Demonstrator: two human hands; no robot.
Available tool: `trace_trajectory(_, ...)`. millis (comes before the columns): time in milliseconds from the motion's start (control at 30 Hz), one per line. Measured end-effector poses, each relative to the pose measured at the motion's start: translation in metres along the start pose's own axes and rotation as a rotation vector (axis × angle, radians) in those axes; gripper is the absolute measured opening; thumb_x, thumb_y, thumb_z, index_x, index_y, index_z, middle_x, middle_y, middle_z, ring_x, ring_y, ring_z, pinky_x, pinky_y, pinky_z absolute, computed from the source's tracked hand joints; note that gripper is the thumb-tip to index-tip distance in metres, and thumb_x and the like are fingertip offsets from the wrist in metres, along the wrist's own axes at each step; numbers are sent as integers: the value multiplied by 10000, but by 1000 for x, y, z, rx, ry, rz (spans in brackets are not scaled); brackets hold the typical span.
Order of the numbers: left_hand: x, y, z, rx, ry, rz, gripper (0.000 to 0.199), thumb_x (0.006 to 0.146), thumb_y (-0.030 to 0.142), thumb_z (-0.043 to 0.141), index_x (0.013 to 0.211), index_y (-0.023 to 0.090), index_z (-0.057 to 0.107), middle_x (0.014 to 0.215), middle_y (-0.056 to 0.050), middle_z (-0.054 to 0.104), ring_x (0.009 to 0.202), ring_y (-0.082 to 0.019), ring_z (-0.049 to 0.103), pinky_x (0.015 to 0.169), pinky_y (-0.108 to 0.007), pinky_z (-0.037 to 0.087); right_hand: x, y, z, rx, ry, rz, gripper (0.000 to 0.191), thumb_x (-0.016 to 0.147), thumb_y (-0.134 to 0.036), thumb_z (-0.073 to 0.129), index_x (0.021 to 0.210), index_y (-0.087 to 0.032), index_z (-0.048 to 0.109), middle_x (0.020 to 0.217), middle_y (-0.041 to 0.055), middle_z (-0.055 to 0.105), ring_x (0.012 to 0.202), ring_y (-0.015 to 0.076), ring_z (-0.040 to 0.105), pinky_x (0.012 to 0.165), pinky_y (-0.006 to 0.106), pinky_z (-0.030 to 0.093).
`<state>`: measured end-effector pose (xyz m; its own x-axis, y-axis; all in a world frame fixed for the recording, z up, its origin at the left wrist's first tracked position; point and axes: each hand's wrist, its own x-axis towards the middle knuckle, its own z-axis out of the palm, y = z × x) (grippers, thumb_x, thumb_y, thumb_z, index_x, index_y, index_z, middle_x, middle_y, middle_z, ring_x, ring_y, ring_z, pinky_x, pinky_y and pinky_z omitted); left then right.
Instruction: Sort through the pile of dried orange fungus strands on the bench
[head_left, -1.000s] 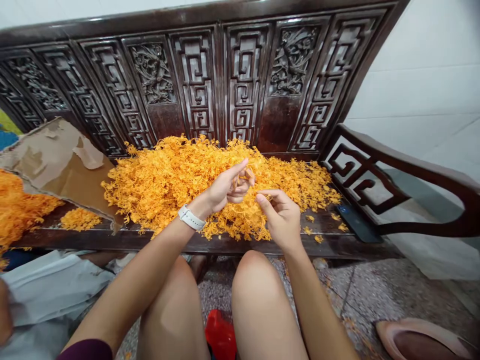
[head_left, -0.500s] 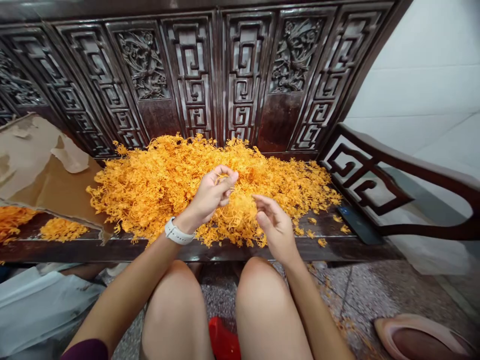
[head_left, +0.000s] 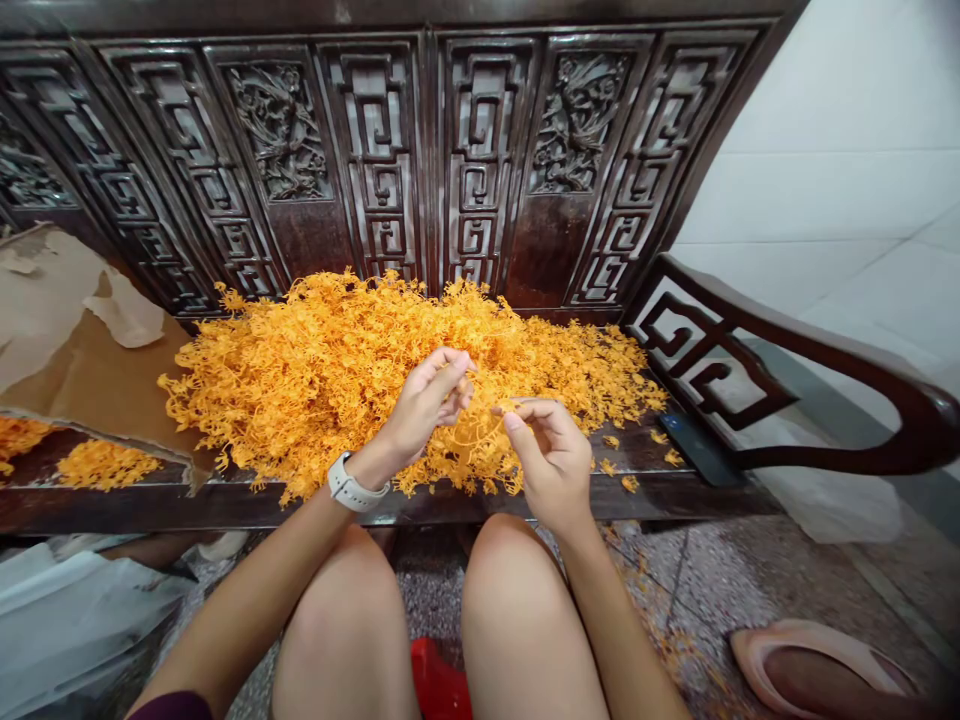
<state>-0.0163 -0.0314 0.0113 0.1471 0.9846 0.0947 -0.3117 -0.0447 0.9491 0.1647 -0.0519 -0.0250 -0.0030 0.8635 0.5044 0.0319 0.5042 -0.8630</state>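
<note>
A large heap of orange plastic flower pieces (head_left: 300, 370), thin stems with small frilly heads, lies on the dark wooden bench (head_left: 450, 510). Over the front of the heap is my left hand (head_left: 431, 400), thumb and forefinger pinched; what they hold, if anything, blends into the orange behind. Just to its right, my right hand (head_left: 553, 450) pinches a thin orange flower piece (head_left: 510, 406) between thumb and fingertips. A curved orange strand shows between the two hands, which are apart.
At the left stands a torn cardboard piece (head_left: 112, 370), with more orange pieces (head_left: 105, 462) beyond it. A dark phone-like slab (head_left: 697, 450) lies by the bench's armrest (head_left: 840, 355). A red object (head_left: 439, 680) is between my knees. Someone's foot in a slipper (head_left: 817, 665) is at lower right.
My right hand has closed from loosely spread fingers into a pinch on an orange piece. My left hand has lowered slightly. The view has shifted a little.
</note>
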Motion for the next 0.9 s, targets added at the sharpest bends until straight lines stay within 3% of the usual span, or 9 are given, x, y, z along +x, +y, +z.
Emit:
trace_trajectory(100,-7,-4,-5,161,-80,134,522,935,584,727,1305,273,531,1020,-10,626,694,-79,459,628,-233,405,-3,0,1,243,86,138,133,959,-322,791,935,-251,681,900,5,763,853,156,758,864,319,575)
trace_trajectory(167,-14,-8,-5,332,-100,185,796,818,527,877,1438,319,424,1235,-38,612,797,-96,510,728,-264,459,-4,-2,2,374,136,207,202,897,-291,860,1010,-275,693,895,-22,769,860,139,773,880,293,580)
trace_trajectory(233,-19,-11,-3,508,-101,213,974,713,459,974,1479,338,384,1297,-46,612,859,-117,561,786,-292,480,-5,-4,3,468,161,276,366,841,-255,906,1146,-314,714,910,-42,764,889,130,773,885,274,581)
trace_trajectory(267,-21,-11,-1,575,-100,232,942,714,442,977,1465,326,420,1267,-44,637,893,-135,594,807,-303,486,-5,-5,3,495,162,304,431,830,-246,910,1209,-328,723,920,-43,760,898,126,764,875,266,581)
trace_trajectory(333,-21,-11,3,658,-125,261,647,822,451,898,1349,277,567,1145,-39,700,940,-170,650,828,-324,494,-5,-7,5,511,159,339,450,838,-244,893,1259,-325,758,962,-29,757,920,120,744,855,253,578)
trace_trajectory(433,-18,-8,4,746,-216,282,266,979,472,725,1033,211,715,976,-34,745,885,-174,659,821,-338,476,-4,-8,8,517,160,367,319,842,-248,877,1155,-292,828,1069,-3,775,978,121,730,894,253,574)
trace_trajectory(500,-16,-7,3,789,-259,288,282,1008,454,689,904,195,725,890,-23,735,832,-164,624,835,-342,455,-3,-6,8,537,169,375,245,819,-248,902,1055,-273,843,1034,-5,785,956,110,724,909,242,569)
trace_trajectory(633,-14,-8,-4,707,-264,212,260,989,424,721,885,186,705,862,-7,682,818,-147,588,790,-306,436,-2,1,6,668,201,408,246,740,-227,964,907,-257,786,878,-28,792,888,97,742,881,214,575)
trace_trajectory(900,-8,-20,-7,436,-296,82,320,919,473,785,826,186,682,782,-5,611,733,-133,556,703,-269,438,-5,16,9,795,173,448,346,673,-187,957,828,-281,664,927,-32,764,953,139,740,946,287,611)
